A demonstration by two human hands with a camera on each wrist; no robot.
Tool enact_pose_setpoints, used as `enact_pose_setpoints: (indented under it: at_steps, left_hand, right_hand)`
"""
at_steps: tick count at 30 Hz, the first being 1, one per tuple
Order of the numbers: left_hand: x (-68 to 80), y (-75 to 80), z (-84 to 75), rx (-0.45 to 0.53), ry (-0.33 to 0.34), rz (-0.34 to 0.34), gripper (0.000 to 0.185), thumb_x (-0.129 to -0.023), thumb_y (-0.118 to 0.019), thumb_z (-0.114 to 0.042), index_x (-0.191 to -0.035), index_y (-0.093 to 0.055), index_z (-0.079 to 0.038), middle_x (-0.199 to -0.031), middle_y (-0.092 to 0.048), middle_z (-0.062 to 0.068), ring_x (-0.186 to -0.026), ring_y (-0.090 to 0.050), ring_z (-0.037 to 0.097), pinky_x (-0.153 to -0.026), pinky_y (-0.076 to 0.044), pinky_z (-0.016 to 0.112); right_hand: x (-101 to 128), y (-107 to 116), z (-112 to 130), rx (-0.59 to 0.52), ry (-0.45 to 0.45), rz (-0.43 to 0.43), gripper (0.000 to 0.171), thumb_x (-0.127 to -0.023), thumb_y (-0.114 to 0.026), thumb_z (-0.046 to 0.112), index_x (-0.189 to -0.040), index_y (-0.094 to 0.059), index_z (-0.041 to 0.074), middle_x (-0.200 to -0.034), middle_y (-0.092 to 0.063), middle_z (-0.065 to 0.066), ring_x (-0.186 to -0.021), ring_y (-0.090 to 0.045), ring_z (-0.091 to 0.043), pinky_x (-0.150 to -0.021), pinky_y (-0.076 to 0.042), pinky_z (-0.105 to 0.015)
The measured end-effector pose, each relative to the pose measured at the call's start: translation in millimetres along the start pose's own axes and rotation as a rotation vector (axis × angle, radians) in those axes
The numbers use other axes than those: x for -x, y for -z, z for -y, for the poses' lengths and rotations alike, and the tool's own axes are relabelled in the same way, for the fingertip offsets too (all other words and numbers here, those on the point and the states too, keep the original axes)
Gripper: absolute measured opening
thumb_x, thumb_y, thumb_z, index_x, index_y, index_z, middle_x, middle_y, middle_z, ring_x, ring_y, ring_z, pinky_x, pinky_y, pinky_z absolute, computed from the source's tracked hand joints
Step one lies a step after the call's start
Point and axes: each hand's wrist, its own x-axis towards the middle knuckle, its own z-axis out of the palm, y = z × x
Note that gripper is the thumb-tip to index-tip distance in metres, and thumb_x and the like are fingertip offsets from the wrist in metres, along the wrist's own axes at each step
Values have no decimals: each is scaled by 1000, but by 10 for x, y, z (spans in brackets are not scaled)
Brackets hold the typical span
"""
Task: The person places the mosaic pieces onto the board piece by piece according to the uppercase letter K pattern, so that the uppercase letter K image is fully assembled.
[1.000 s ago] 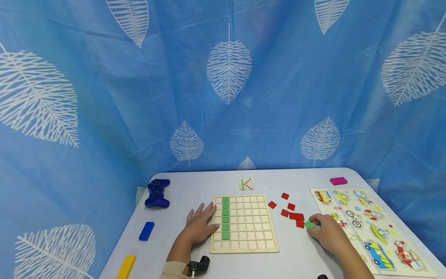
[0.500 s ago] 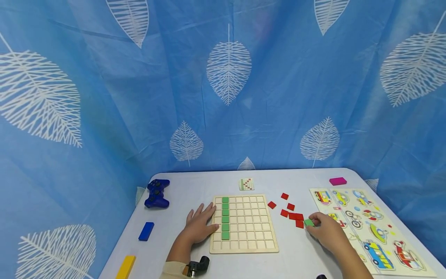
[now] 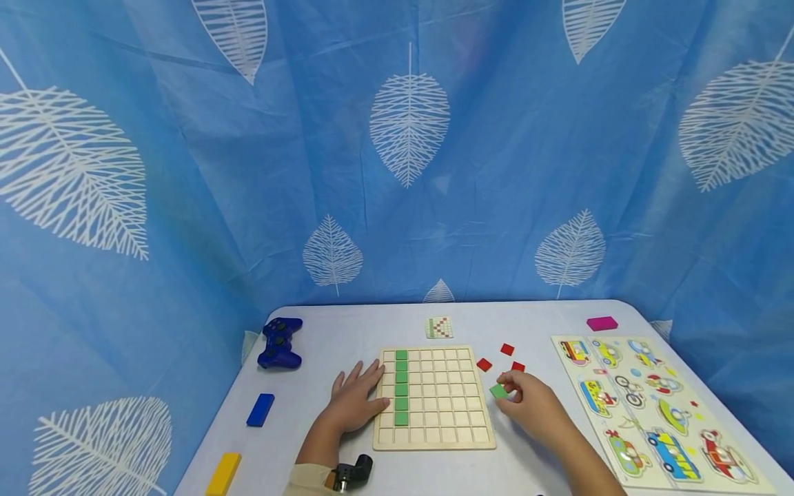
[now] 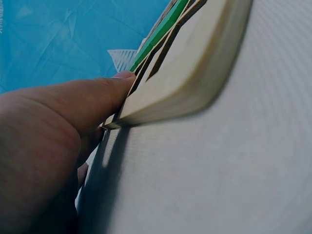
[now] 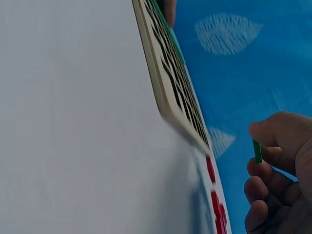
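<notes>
Even, diffuse overhead light is filling the head view; the table [image 3: 434,324] is reading bright, without glare. Soft shadows are falling at 6 o'clock under the wooden board [image 4: 204,83]. Wide-angle bending is showing at the edges. Both wrist views are blurring close up.

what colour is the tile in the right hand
Green: the right hand pinches a green tile, clearest in the head view.

Pale wood, matt paint and cloth

The grid board [image 3: 434,398] looks like unvarnished light wood with smooth rounded edges; the green tile [image 3: 498,390] has a flat matt painted face. The table [image 3: 546,455] is matt pale grey, finely textured; the backdrop [image 3: 397,151] at upper frame is creased blue cloth.
</notes>
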Motion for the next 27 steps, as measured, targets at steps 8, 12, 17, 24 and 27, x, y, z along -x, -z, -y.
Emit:
enact_pose_setpoints:
  at_steps: [8, 12, 17, 24, 27]
  left_hand:
    - [-2, 9, 6, 7, -2, 4, 78, -95, -73, -45, -162, -42, -23, -172, -31, -3, -163, -12, 36, -127, 3, 66]
    - [-1, 4, 2, 3, -5, 10, 78, -95, -73, -46, -162, -42, -22, -172, -31, -3, -163, -11, 36, -127, 4, 66]
    - [11, 13, -14, -11, -2, 2, 77, -96, -73, -45, -162, -42, -23, -172, -31, -3, -163, -12, 35, -127, 3, 65]
    - [36, 31, -41, -29, -31, -19, 75, -95, -73, -44, -161, -44, -19, -171, -35, 2, -162, -16, 37, -127, -1, 68]
    - [34, 23, -39, -34, -34, -18, 76, -95, -73, -45, -161, -44, -20, -171, -35, 1, -162, -16, 37, -127, -1, 68]
  right_hand:
    - [42, -355, 358, -73, 138, 126, 32, -86, -84, 16, -116, -73, 16, -97, -63, 9, -79, -56, -11, -63, -50, -22]
    - [76, -483, 471, -79, 245, 189, 31, -87, -82, 16, -116, -73, 15, -100, -63, 8, -78, -55, -8, -62, -48, -22]
    - [91, -636, 612, -96, 318, 247, 31, -88, -81, 18, -118, -74, 13, -101, -63, 9, -78, -55, -5, -65, -49, -22]
    - [114, -850, 786, -149, 341, 341, 30, -88, -81, 17, -117, -74, 13, -100, -64, 6, -73, -55, -4, -62, -49, -22]
    - [123, -924, 831, -182, 323, 375, 28, -86, -81, 16, -113, -75, 13, -97, -65, 5, -74, -56, -5, -63, -50, -23]
